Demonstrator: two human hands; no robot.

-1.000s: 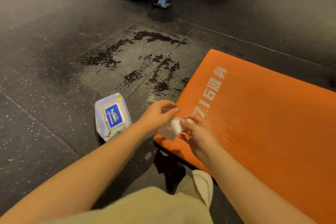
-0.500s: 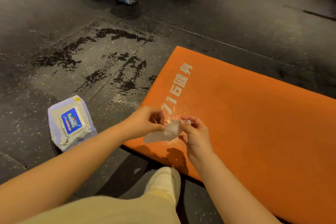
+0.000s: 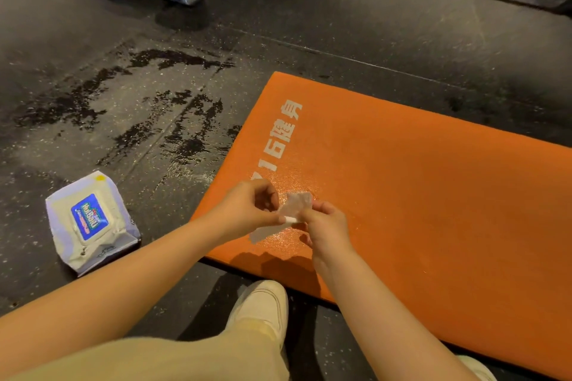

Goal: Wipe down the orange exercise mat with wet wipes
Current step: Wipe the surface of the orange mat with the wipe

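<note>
Just above the orange mat's (image 3: 433,195) near-left corner, left hand (image 3: 244,210) and right hand (image 3: 328,226) both pinch a wet wipe (image 3: 297,206) spread between them. Its long axis runs rightward over the wet floor (image 3: 340,25); a wipes pack (image 3: 89,223) lies left.

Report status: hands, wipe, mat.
Pinching wet wipe with left hand and right hand, above orange mat corner. On floor beside mat: pack of wipes. Nothing blocking.

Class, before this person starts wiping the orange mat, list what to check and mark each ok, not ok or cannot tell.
1. Left hand and right hand both pinch the wipe: ok.
2. The wipe is fully spread: not ok, partly folded.
3. The wipe is over the mat: ok.
4. Lid of the pack is closed: ok.
5. The wipe is wet enough: cannot tell.
</note>
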